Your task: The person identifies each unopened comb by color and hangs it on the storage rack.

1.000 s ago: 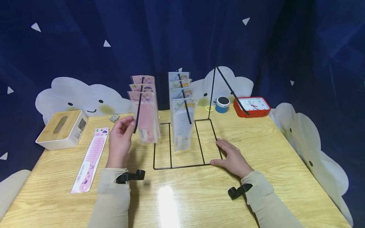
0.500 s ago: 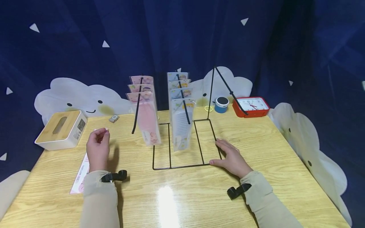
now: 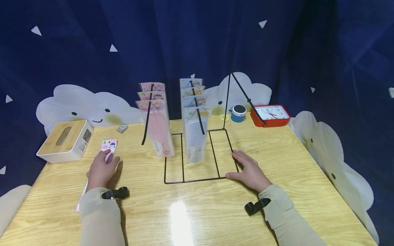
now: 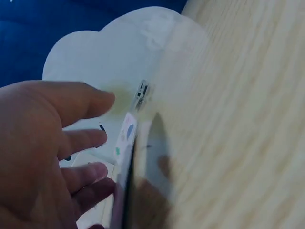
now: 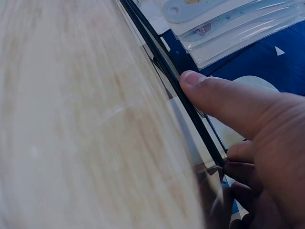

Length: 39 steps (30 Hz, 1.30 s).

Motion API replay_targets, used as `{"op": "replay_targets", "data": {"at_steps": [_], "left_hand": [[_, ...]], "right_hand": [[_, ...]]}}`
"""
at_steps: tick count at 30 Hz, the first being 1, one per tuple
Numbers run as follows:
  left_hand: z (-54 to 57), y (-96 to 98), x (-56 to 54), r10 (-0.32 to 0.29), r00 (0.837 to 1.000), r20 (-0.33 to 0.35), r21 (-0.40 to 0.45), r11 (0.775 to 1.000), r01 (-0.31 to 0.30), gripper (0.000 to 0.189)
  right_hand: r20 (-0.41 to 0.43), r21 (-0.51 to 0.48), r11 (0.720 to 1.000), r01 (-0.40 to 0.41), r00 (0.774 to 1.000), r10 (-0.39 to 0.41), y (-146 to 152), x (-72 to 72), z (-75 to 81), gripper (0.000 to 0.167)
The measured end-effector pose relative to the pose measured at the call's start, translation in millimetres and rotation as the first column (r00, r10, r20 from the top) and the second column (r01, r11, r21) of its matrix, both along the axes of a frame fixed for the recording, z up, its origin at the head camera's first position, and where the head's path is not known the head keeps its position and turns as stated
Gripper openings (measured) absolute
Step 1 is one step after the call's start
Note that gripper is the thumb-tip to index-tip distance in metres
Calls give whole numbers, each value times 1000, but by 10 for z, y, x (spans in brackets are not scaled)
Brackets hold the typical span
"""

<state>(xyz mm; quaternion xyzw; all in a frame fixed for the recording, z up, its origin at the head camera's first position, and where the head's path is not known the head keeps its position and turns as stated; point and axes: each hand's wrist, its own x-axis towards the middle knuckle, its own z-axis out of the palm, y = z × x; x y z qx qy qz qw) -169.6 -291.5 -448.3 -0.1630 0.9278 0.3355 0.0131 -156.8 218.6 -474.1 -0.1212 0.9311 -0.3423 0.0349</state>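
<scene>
My left hand (image 3: 100,171) is over a packaged pink comb (image 3: 109,145) lying on the left of the table, covering its middle. In the left wrist view the thumb and fingers are spread apart beside the comb package (image 4: 125,138). My right hand (image 3: 250,172) rests at the front right corner of a black wire display rack (image 3: 198,180), its thumb and fingertips touching the base wires. Packaged pink combs (image 3: 158,128) hang on the rack's left hook, and several packaged blue combs (image 3: 195,133) hang on the middle one.
A wood-topped tissue box (image 3: 63,141) stands at the left, with a small silver clip-like device (image 3: 122,128) near it. Behind the rack are a yellow ring (image 3: 224,118) and a blue round speaker (image 3: 238,113). The rack's right hook (image 3: 248,99) slants toward the red clock (image 3: 271,116).
My left hand has moved from the left hook's tip down and left to the comb on the table. The hanging pink combs have shifted slightly. My right hand stays at the rack's base.
</scene>
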Motion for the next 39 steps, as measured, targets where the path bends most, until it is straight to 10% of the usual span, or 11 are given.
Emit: {"op": "replay_targets", "data": {"at_steps": [9, 28, 39], "left_hand": [[18, 21, 48, 55, 989, 139, -61, 997, -47, 71], [75, 137, -6, -18, 996, 91, -21, 1000, 20, 70], [652, 275, 172, 122, 977, -177, 248, 966, -75, 42]], "right_hand": [[8, -2, 1000, 6, 1000, -6, 1, -3, -3, 99], [-1, -7, 1000, 4, 1000, -4, 7, 4, -5, 98], [3, -3, 1000, -1, 1000, 1, 3, -6, -6, 98]]}}
